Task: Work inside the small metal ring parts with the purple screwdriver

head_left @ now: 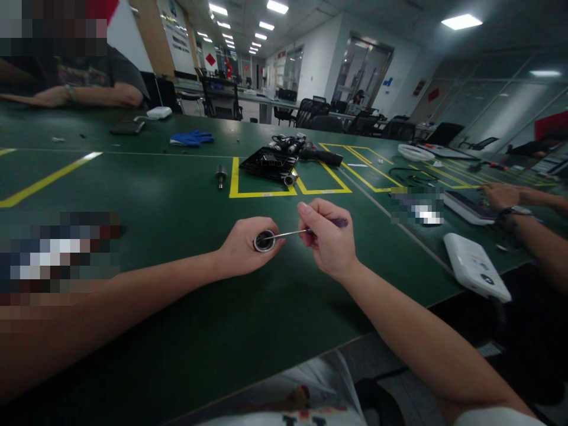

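My left hand (248, 245) is wrapped round a short round part with a metal rim and a dark hollow inside, a ring-ended cylinder (265, 241). Its open end faces up toward me, and the fingers hide its body. In my right hand (331, 236) is a screwdriver (288, 234) with a dark purplish handle, its thin shaft pointing left. The shaft's tip reaches into the cylinder's opening; what it touches in there cannot be made out. Both hands are just above the green tabletop (284, 313).
Beyond my hands, yellow tape frames (266, 194) hold a black bag (268, 163) and dark metal parts. A small metal fitting (220, 176) stands left of them. Further off lie blue gloves (192, 138). A white device (477, 266) and a co-worker's hand (501, 195) are at the right.
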### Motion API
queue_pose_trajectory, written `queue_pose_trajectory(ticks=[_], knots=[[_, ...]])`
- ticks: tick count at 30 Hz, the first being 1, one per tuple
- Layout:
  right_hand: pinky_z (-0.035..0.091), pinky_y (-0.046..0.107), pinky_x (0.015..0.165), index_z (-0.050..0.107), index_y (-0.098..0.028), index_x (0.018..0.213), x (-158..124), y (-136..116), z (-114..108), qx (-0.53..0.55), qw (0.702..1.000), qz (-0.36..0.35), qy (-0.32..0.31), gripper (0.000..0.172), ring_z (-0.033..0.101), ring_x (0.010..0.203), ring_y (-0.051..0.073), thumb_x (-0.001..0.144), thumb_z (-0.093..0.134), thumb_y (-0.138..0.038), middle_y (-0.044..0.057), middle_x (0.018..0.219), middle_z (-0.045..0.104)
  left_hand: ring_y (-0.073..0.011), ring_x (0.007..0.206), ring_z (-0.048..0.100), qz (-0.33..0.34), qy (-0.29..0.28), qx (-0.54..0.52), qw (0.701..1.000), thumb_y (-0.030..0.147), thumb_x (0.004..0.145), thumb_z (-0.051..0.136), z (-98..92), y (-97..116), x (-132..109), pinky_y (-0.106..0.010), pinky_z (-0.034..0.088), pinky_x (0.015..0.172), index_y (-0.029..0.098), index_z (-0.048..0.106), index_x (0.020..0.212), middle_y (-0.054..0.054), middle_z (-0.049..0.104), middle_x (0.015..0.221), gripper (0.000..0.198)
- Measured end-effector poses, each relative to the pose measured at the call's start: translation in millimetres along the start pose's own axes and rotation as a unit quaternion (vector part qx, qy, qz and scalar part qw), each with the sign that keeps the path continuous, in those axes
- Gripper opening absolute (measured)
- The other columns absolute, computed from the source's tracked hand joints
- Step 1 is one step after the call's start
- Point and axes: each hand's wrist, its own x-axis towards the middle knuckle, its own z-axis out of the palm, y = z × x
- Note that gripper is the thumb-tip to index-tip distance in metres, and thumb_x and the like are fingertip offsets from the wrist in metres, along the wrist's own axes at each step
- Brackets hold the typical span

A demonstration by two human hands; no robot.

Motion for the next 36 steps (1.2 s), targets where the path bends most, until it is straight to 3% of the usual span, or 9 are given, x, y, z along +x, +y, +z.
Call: queue_pose_trajectory(ticks=[4, 10, 23, 36], knots=[[0.030, 0.019, 0.038, 0.048, -0.018, 0.052, -2, -2, 1, -0.041, 0.999, -0.016, -0.021, 0.033, 0.039, 0.037, 0.004, 0.081, 0.056, -0.032, -0.007, 0.042, 0.042, -0.0085, 0.052, 0.049, 0.000, 0.004, 0.002, 1.000, 0.026, 0.076, 0.057, 0.4, -1, 0, -0.018, 0.037, 0.047, 0.015, 0.050, 0.066, 0.003, 0.053, 0.059, 0.016], [0.031, 0.020, 0.040, 0.047, -0.018, 0.051, -3, -6, -1, -0.073, 0.995, -0.062, -0.004, 0.034, 0.039, 0.039, 0.004, 0.083, 0.054, -0.027, -0.007, 0.043, 0.042, -0.0081, 0.050, 0.048, -0.001, 0.007, 0.009, 1.000, 0.026, 0.076, 0.057, 0.1, 0, 0, -0.018, 0.036, 0.045, 0.015, 0.050, 0.065, 0.003, 0.051, 0.057, 0.016], [0.027, 0.017, 0.034, 0.048, -0.017, 0.051, 2, 10, -2, 0.021, 0.998, 0.050, 0.018, 0.034, 0.035, 0.033, 0.003, 0.079, 0.058, -0.034, -0.008, 0.038, 0.043, -0.0083, 0.053, 0.049, -0.004, 0.008, -0.010, 1.000, 0.025, 0.075, 0.058, 0.3, -1, 0, -0.019, 0.038, 0.049, 0.015, 0.051, 0.064, 0.002, 0.053, 0.059, 0.017], [0.028, 0.017, 0.034, 0.049, -0.018, 0.051, 1, 8, -1, 0.033, 0.999, 0.015, 0.022, 0.032, 0.037, 0.034, 0.003, 0.079, 0.058, -0.032, -0.008, 0.039, 0.044, -0.0070, 0.051, 0.048, 0.000, 0.035, -0.038, 0.999, 0.022, 0.074, 0.061, -2.3, 1, 1, -0.018, 0.037, 0.049, 0.014, 0.051, 0.064, 0.003, 0.052, 0.058, 0.016]])
